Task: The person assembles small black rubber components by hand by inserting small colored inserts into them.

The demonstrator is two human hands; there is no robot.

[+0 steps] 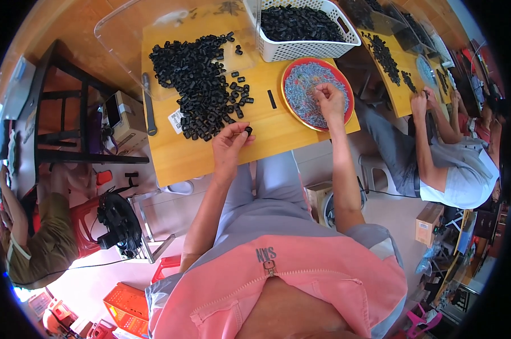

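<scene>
My left hand (228, 146) is at the front edge of the pile, pinching a small black cylindrical plastic part (248, 130) between thumb and fingers. A large heap of similar black parts (190, 70) spreads over the yellow tabletop (255, 158). On the right, my right hand (332, 104) reaches over a round red plate with a gold rim (288, 104). Its fingertips are pressed together at the many tiny grey-blue pieces (306, 85) in the plate; anything between them is too small to make out. Between heap and plate lies a short black strip (272, 99).
A white perforated basket (301, 51) of black parts stands behind the plate. Left of the heap lies a dark long-handled tool (148, 107); a transparent plastic bin (117, 34) is behind. At right, a co-worker (453, 164) works at another yellow table (394, 99). A black stool frame (63, 101) stands left.
</scene>
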